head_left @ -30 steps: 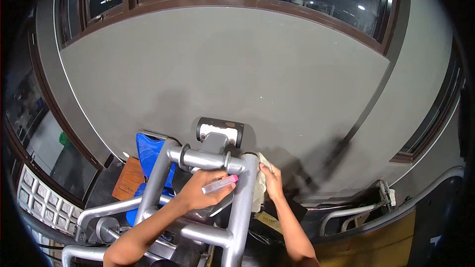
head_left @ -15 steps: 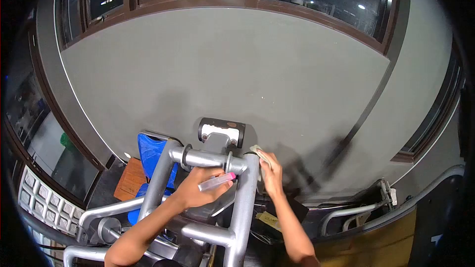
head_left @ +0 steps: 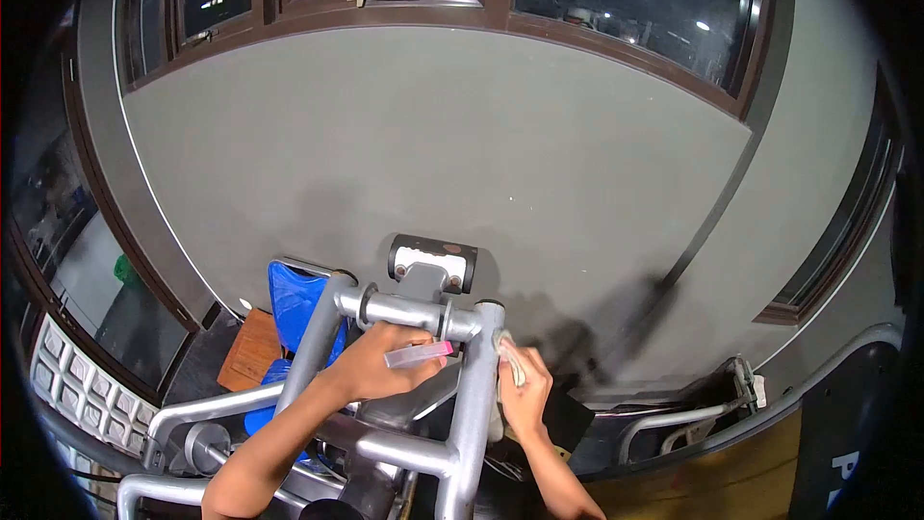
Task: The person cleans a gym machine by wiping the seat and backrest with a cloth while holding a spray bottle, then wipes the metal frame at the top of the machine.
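Item 1. Left hand, lower centre of the frame: the fingers are curled closed around a slim clear tube with a pink cap. The tube is held nearly level, with the cap end pointing towards the right. The hand is set just under the crossbar of a grey metal frame.

Item 2. Right hand, just right of centre at the bottom: it is closed on a pale cloth, which is pinched between thumb and fingers. The cloth is pressed against the right side of the frame's upright tube, near the joint with the crossbar.

Item 3. Grey metal frame: thick round tubes are seen, with two uprights joined by the crossbar and a lower bar. A black-and-white block is mounted above the crossbar, close to the wall.

Item 4. Grey wall: the middle of the frame is filled by it. Dark brown window frames are set along the top edge.

Item 5. Blue object: it is placed left of the frame. Its kind cannot be told.

Item 6. Wooden board: it is seen lower left, beside the blue object.
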A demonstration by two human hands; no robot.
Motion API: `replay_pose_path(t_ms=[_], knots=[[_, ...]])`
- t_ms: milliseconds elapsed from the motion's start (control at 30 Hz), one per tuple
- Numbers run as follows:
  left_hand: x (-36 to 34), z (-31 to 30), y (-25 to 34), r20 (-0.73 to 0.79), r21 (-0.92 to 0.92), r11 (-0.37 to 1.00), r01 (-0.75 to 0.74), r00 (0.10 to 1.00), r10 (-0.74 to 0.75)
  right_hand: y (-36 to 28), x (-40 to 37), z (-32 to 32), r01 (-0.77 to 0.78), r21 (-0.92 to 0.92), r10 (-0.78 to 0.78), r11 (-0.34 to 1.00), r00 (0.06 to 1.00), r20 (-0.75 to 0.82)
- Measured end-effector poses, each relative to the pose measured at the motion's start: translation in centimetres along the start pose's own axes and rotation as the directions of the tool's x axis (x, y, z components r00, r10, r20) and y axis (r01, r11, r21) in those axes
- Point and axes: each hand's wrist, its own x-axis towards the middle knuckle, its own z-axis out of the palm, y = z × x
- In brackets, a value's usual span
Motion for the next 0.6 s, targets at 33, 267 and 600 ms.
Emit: replay_pose_path(t_ms=[33, 267, 600], knots=[[-0.1, 0.0, -0.4, 0.006, 0.011, 0.999, -0.035, 0.999, 0.035, 0.4, 1.0, 0.4, 0.020, 0.010, -0.019, 1.000, 0.999, -0.034], [-0.9, 0.7, -2.5, -0.048, 0.058, 0.987, -0.148, 0.987, 0.151, 0.2, 4.7, -0.5, 0.018, 0.004, -0.018, 1.000, 0.987, 0.159], [-0.6, 0.0, -1.0, 0.201, 0.085, 0.995, -0.048, 0.979, 0.030, -1.8, 7.0, -3.4, 0.222, -0.016, -0.166, 0.975, 0.777, 0.607]])
